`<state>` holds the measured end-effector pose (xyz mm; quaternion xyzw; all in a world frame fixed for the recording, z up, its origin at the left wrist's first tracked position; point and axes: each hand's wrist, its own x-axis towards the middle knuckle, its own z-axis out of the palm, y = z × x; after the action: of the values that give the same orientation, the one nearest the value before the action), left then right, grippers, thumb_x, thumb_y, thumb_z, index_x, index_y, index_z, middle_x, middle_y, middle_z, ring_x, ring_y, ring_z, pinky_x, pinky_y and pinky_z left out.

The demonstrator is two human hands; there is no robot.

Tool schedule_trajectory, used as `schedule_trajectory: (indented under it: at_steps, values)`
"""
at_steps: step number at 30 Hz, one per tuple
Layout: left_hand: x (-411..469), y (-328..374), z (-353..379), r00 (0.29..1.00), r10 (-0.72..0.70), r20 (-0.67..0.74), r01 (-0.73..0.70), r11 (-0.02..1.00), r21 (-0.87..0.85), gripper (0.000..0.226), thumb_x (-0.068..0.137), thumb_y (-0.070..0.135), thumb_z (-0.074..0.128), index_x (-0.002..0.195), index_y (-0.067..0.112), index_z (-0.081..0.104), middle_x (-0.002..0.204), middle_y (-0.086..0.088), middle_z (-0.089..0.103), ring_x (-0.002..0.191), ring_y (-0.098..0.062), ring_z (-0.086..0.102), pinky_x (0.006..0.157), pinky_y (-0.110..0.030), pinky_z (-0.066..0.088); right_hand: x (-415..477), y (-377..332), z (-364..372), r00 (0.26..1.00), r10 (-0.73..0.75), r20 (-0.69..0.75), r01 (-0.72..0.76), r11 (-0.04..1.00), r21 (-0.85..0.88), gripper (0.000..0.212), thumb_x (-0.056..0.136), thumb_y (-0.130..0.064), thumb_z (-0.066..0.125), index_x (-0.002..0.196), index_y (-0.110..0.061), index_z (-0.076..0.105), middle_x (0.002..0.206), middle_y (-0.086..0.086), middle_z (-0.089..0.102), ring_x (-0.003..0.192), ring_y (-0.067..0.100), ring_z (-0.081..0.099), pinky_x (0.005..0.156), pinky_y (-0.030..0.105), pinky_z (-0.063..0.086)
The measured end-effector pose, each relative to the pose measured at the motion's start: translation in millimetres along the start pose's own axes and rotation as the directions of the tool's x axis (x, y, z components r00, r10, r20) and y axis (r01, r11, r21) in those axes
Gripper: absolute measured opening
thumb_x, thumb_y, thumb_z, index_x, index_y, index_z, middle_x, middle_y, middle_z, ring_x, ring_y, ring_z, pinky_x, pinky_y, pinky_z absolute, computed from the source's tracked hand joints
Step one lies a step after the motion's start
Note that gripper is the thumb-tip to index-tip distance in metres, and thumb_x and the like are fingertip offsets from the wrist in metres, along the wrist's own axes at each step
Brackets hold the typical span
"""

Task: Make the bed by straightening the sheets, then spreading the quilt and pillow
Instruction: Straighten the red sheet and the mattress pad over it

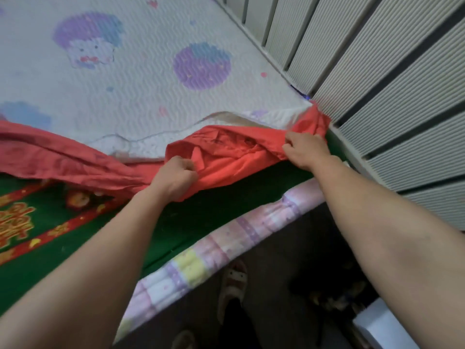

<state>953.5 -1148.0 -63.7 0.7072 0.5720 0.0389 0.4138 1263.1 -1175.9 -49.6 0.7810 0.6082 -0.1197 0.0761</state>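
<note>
View: head cam, looking down at a bed corner, both forearms reaching in from the bottom.
L hand [173, 177]: closed in a fist on the red sheet [226, 157], knuckles up, cloth bunched inside the grip; forearm crosses over the green blanket [50, 248].
R hand [305, 149]: fingers curled down, pinching the same sheet farther right, near the corner; thumb hidden under the cloth.
Red sheet: crumpled band running from the left edge of the frame to the corner at right. Raised & creased btw the two hands. Right end bunched up against the panels [390, 84]. Left part lies flat-ish in folds along the pad's near edge.
White pad [141, 79]: quilted w/ wavy stitching, purple/blue cartoon prints & small pink marks. Covers the far part of the bed. Near edge wrinkled & turned up just beside the sheet, underside showing near the corner.
Green blanket: under the sheet, bare along the near strip of the bed. Red stripes & gold pattern at left.
Checked pad [226, 238]: pastel pink/yellow/purple squares, runs along the bed's near edge below the blanket.
Panels: pale, ribbed, dark gaps btw them, fill the right side & meet the bed corner.
Floor: dark, blurry. Slipper [232, 280] just below the bed edge. White box [385, 321] at bottom right, partly cut off.
</note>
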Motion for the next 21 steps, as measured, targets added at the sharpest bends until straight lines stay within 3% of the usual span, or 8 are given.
schedule_trajectory:
  at_steps: [4,9,10,12,14,17,19,21]
  values:
    - [-69.4,16.8,29.3,0.993,-0.003,0.116,0.023,0.985,-0.170,0.047,0.051,0.027,0.051,0.098,0.025,0.055,0.102,-0.005,0.057,0.086,-0.023,0.054,0.070,-0.030,0.041,-66.2,3.6,13.6,0.979,0.170,0.116,-0.146,0.970,-0.192,0.031,0.092,-0.020,0.044,0.118,-0.018,0.061,0.127,0.013,0.060,0.119,0.031,0.054,0.105,0.039,0.030]
    - [-114.2,16.0,71.3,0.941,0.128,0.313,-0.080,0.983,-0.162,0.062,0.054,0.022,0.051,0.114,0.014,0.062,0.108,-0.002,0.059,0.101,-0.021,0.057,0.088,-0.030,0.045,-121.2,-2.1,32.3,0.960,0.201,0.193,-0.190,0.979,-0.073,0.029,0.090,-0.019,0.045,0.113,-0.023,0.063,0.124,0.008,0.062,0.117,0.028,0.056,0.101,0.040,0.030]
    - [-113.9,9.7,78.0,0.956,0.141,0.256,-0.104,0.983,-0.150,0.055,0.057,0.021,0.053,0.111,0.015,0.062,0.110,-0.005,0.060,0.103,-0.024,0.058,0.090,-0.033,0.046,-124.7,-4.8,36.3,0.965,0.191,0.179,-0.192,0.981,-0.012,0.028,0.090,-0.019,0.044,0.110,-0.023,0.063,0.122,0.008,0.063,0.116,0.028,0.056,0.099,0.040,0.031]
    - [-107.6,-1.3,88.9,0.988,0.153,-0.007,-0.153,0.985,-0.073,0.036,0.069,0.011,0.059,0.105,0.014,0.061,0.108,-0.012,0.058,0.102,-0.032,0.056,0.088,-0.039,0.045,-127.5,-10.2,44.7,0.968,0.203,0.144,-0.222,0.966,0.131,0.025,0.090,-0.017,0.045,0.104,-0.023,0.065,0.118,0.007,0.064,0.113,0.029,0.056,0.095,0.038,0.033]
    - [-100.3,-5.5,91.6,0.953,0.121,-0.279,-0.120,0.993,0.021,0.039,0.075,0.004,0.061,0.113,0.008,0.057,0.114,-0.018,0.049,0.105,-0.038,0.051,0.089,-0.044,0.043,-126.0,-16.1,53.7,0.963,0.235,0.132,-0.261,0.936,0.236,0.024,0.089,-0.016,0.045,0.099,-0.022,0.066,0.114,0.007,0.064,0.109,0.031,0.056,0.092,0.037,0.036]
    - [-86.4,-6.3,87.7,0.970,0.034,-0.240,-0.010,0.995,0.101,0.084,0.076,0.013,0.067,0.149,0.014,0.023,0.141,-0.018,0.027,0.127,-0.038,0.033,0.103,-0.045,0.035,-117.4,-20.1,75.3,0.947,0.270,0.174,-0.319,0.861,0.396,0.022,0.087,-0.013,0.046,0.092,-0.014,0.067,0.102,0.010,0.066,0.097,0.031,0.059,0.088,0.036,0.045]
    - [-72.8,-7.0,87.9,0.988,-0.031,-0.150,0.049,0.992,0.117,0.110,0.076,0.021,0.073,0.153,0.019,-0.005,0.153,-0.016,0.011,0.137,-0.038,0.021,0.112,-0.044,0.026,-108.2,-23.6,95.0,0.932,0.278,0.230,-0.360,0.764,0.535,0.021,0.086,-0.012,0.048,0.087,-0.005,0.068,0.090,0.014,0.066,0.084,0.028,0.060,0.080,0.037,0.049]
    - [-58.7,-4.2,88.4,0.991,-0.104,-0.082,0.112,0.988,0.103,0.121,0.076,0.028,0.076,0.150,0.020,-0.018,0.154,-0.020,0.016,0.139,-0.039,0.022,0.114,-0.044,0.024,-100.2,-32.1,108.3,0.908,0.287,0.306,-0.419,0.609,0.673,0.020,0.086,-0.020,0.050,0.078,-0.006,0.062,0.074,0.014,0.060,0.068,0.023,0.054,0.063,0.035,0.048]
